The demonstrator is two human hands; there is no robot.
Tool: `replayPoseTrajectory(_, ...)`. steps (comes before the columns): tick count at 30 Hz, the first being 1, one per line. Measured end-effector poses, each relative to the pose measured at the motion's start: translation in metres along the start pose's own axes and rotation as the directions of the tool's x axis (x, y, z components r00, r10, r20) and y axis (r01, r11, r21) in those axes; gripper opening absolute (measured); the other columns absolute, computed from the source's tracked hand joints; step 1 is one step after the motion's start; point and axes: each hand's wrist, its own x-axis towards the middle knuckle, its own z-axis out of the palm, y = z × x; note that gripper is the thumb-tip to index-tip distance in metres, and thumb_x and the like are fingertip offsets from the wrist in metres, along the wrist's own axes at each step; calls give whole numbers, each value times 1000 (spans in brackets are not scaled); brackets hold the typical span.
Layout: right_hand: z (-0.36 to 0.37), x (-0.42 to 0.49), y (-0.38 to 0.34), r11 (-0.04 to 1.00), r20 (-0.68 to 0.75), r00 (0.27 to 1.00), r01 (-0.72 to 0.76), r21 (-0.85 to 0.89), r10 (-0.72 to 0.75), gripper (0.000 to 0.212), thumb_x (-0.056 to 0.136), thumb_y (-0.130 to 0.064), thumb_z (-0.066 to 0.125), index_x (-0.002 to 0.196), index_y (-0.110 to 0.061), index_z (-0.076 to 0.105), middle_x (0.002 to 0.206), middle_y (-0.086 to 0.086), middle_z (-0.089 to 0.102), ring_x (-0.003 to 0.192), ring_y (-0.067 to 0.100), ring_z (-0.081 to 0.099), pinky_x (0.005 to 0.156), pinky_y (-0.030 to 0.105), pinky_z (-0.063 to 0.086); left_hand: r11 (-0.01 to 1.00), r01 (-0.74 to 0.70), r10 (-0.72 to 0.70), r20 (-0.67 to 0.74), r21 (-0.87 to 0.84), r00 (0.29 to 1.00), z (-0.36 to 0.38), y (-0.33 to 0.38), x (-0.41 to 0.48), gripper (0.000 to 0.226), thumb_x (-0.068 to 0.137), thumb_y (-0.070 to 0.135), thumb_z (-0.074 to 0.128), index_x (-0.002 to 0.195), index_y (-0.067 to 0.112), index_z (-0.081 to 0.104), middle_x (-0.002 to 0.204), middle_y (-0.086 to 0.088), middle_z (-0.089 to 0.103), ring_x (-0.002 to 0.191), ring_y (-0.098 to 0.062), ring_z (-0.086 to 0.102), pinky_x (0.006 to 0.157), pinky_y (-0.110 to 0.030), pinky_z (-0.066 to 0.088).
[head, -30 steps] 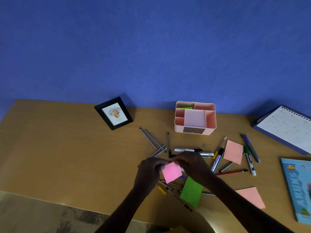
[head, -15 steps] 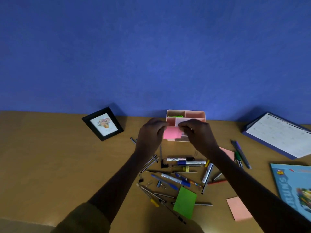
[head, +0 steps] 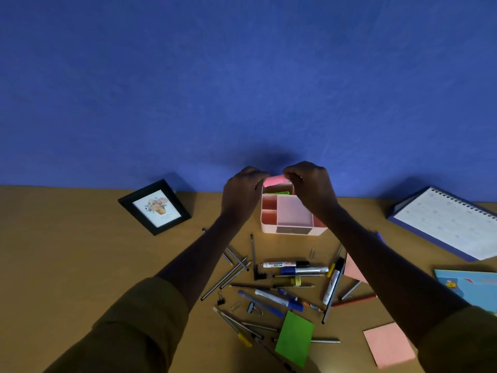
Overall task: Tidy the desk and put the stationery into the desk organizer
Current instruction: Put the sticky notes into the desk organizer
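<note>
A pink sticky pad (head: 274, 180) is pinched between my left hand (head: 242, 195) and my right hand (head: 309, 189), just above the back compartment of the pink desk organizer (head: 293, 224). A green pad (head: 277, 193) lies inside that back compartment. On the desk in front of the organizer lie several pens, pencils and markers (head: 285, 265), a few binder clips (head: 221, 301), a green sticky pad (head: 295, 337) and a peach sticky pad (head: 388, 347). Another peach pad (head: 353, 270) is partly hidden by my right forearm.
A black picture frame (head: 154, 207) leans at the left near the blue wall. A spiral desk calendar (head: 446, 222) lies at the right, with a light-blue book (head: 473, 289) in front of it. The wooden desk (head: 80, 265) stretches bare to the left.
Both hands have carried the pink pad away from me, from above the scattered pens to over the organizer's back compartment. The camera has tilted with the reach.
</note>
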Motion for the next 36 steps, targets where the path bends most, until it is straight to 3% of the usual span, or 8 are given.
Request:
replayPoseTrajectory(6, 22, -3, 21, 997, 99, 993, -67, -29, 70, 12, 100, -4, 69, 97, -9, 79, 95, 5, 79, 84, 19, 73, 78, 43, 63, 999, 15, -17, 70, 31, 997, 24, -16, 4, 24, 102, 17, 60, 109, 17, 83, 103, -2, 79, 85, -20, 75, 68, -31, 61)
replayPoseTrajectory(10, 33, -8, 29, 984, 190, 969, -144, -100, 161, 14, 100, -7, 68, 97, -14, 79, 98, 1, 79, 86, 17, 73, 80, 40, 64, 997, 7, -16, 119, 74, 993, 38, -22, 7, 20, 102, 17, 64, 109, 20, 83, 104, 1, 79, 86, -18, 75, 68, -23, 51)
replayPoseTrajectory(14, 39, -12, 33, 964, 229, 948, -179, -196, 222, 16, 101, -7, 67, 98, -16, 80, 101, 1, 80, 88, 20, 74, 77, 39, 64, 994, 6, -24, 175, 105, 984, 50, -27, 5, 17, 101, 14, 68, 108, 19, 84, 102, 0, 80, 84, -19, 76, 68, -27, 57)
replayPoseTrajectory(21, 48, -14, 39, 954, 292, 930, -150, -258, 225, 27, 100, -6, 69, 120, -20, 81, 119, 1, 80, 101, 19, 76, 81, 32, 62, 985, -21, -17, 220, 169, 975, 64, -29, -3, 14, 96, 16, 78, 109, 20, 83, 102, -1, 80, 84, -20, 78, 68, -26, 56)
replayPoseTrajectory(29, 60, -18, 41, 926, 301, 895, -247, -284, 330, 36, 100, -11, 70, 133, -23, 73, 126, 0, 76, 103, 19, 75, 78, 32, 65, 982, 22, -67, 234, 189, 970, 70, -30, -6, 20, 101, 23, 71, 118, 20, 80, 115, 1, 78, 93, -16, 77, 76, -26, 61)
replayPoseTrajectory(36, 35, -23, 27, 966, 190, 957, -182, -185, 217, 32, 94, 0, 74, 121, -16, 78, 123, 4, 78, 108, 24, 75, 84, 39, 65, 989, 132, -140, 124, 67, 982, 59, -16, -10, 21, 103, 14, 66, 118, 17, 80, 115, -1, 79, 97, -17, 77, 79, -31, 64)
